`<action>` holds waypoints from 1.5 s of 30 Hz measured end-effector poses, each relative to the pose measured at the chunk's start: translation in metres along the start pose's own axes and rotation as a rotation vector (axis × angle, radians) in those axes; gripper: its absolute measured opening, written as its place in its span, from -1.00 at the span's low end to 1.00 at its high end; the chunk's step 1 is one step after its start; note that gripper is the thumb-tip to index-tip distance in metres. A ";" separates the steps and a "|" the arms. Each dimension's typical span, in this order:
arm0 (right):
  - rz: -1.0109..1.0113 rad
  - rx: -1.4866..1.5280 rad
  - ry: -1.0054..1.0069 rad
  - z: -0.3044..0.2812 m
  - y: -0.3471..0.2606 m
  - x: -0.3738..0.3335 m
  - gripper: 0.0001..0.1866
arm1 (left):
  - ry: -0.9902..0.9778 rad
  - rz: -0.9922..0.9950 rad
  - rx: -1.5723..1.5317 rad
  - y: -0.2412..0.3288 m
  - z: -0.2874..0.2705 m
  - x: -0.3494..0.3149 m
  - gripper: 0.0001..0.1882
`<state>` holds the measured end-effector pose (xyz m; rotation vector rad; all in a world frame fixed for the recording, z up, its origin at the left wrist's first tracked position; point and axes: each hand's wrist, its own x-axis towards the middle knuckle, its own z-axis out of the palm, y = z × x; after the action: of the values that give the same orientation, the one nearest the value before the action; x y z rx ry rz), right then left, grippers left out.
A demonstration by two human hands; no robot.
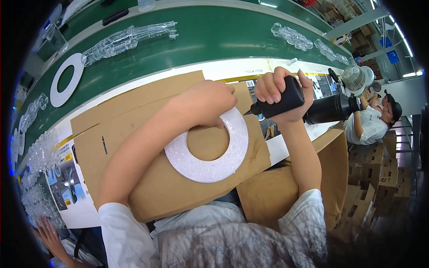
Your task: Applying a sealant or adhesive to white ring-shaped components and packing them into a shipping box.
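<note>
A flat white speckled ring (181, 156) lies on a sheet of brown cardboard (147, 196) in front of me. My left hand (208, 103) reaches across to the ring's far side, its fingers curled around the rim there; some fingertips are hidden. In my right hand (286, 91) is a black squeeze bottle (288, 97) with a narrow pointed nozzle. The bottle is tilted, its nozzle pointing left and down, just off the ring's right edge. Whether anything comes out of the nozzle, I cannot tell.
Clear plastic parts (129, 42) and another white ring (53, 91) rest on the green table (214, 40). A larger black bottle (328, 109) lies beyond my right wrist, near a fan (355, 79). An open cardboard box (268, 192) stands at right. Another person's hand (49, 236) shows lower left.
</note>
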<state>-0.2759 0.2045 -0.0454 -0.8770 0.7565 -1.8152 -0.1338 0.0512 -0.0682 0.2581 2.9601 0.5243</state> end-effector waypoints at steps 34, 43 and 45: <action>0.112 -0.069 -0.093 0.001 0.003 -0.003 -0.55 | 0.051 -0.056 0.016 0.002 -0.003 -0.002 -0.62; 0.077 0.072 -0.135 0.005 0.004 -0.004 -0.49 | 0.123 -0.299 0.133 -0.004 -0.006 -0.005 -0.70; 0.063 0.047 -0.130 0.006 0.006 -0.005 -0.49 | 0.133 -0.297 0.143 -0.004 -0.005 -0.006 -0.69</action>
<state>-0.2664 0.2061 -0.0478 -0.9205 0.6497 -1.6963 -0.1294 0.0449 -0.0641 -0.2112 3.0874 0.3040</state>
